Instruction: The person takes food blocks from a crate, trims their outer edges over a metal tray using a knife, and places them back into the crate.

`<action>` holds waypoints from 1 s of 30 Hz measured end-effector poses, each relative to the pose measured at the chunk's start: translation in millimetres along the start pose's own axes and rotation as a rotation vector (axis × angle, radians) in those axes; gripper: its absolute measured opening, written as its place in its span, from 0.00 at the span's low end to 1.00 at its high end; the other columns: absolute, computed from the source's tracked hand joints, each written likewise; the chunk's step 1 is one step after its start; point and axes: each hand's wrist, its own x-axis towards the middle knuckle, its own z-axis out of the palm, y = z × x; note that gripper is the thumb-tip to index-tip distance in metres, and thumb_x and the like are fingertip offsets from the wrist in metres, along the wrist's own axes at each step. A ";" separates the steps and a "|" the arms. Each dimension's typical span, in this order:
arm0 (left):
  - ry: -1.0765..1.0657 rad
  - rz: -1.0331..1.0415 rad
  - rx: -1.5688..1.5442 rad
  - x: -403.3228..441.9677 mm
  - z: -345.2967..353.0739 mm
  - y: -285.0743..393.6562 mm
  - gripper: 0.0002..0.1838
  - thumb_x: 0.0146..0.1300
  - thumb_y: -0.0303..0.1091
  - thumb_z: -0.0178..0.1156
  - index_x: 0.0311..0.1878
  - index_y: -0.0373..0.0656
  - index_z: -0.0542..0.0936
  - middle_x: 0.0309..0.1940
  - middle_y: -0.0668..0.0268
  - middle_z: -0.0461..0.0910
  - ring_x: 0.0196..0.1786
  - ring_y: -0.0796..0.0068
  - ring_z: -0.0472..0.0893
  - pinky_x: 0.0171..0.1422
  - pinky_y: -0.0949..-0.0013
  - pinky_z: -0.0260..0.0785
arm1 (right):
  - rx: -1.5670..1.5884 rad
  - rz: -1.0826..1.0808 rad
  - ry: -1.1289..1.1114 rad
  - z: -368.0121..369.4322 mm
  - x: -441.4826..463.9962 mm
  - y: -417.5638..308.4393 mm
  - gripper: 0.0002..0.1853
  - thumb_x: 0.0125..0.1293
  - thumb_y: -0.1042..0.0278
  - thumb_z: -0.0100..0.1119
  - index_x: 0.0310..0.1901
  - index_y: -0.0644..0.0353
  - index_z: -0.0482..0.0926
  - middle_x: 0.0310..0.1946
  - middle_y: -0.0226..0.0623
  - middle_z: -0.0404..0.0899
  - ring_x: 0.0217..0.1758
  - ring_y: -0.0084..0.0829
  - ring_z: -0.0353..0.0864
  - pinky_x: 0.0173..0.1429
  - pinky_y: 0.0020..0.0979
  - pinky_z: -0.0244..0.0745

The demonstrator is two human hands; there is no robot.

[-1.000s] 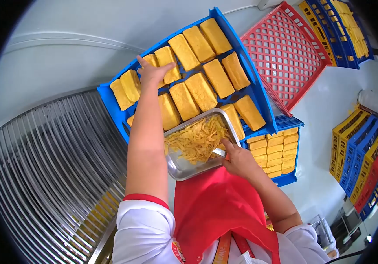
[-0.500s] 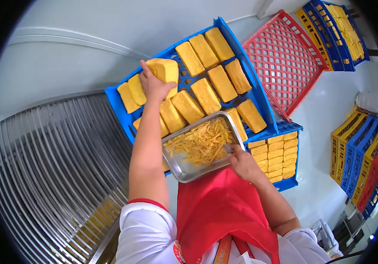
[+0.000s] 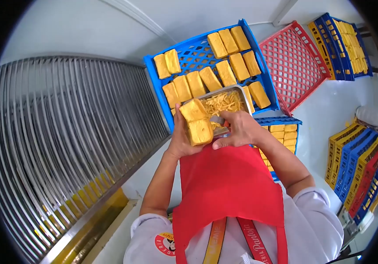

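You have a way across the exposed lattice floor of the blue plastic crate (image 3: 263, 64), between the paired golden loaves (image 3: 167, 64) and the three upright golden loaves (image 3: 228, 42). The steel-barred rack (image 3: 92, 97) walls your left; the red lattice crate (image 3: 292, 66) flanks the right. Nearer you, the shallow metal tray (image 3: 245, 99), the two-lobed golden loaf (image 3: 198, 121) and your right hand (image 3: 242, 127) crowd the approach.

Pale grey wall (image 3: 57, 33) across the upper left, raised moulding (image 3: 140, 16) running along it, slatted metal rack (image 3: 74, 119) filling the left, light floor (image 3: 330, 101) toward the right, multicoloured stacked crates (image 3: 352, 160) near the right edge.
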 end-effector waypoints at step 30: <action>0.074 0.226 0.624 -48.8 -20.5 24.0 0.77 0.30 0.41 0.82 0.78 0.37 0.37 0.70 0.46 0.57 0.72 0.41 0.59 0.78 0.50 0.51 | -0.075 0.217 -0.255 31.7 -11.4 -10.2 0.43 0.64 0.23 0.46 0.35 0.68 0.82 0.31 0.58 0.83 0.41 0.55 0.83 0.49 0.47 0.75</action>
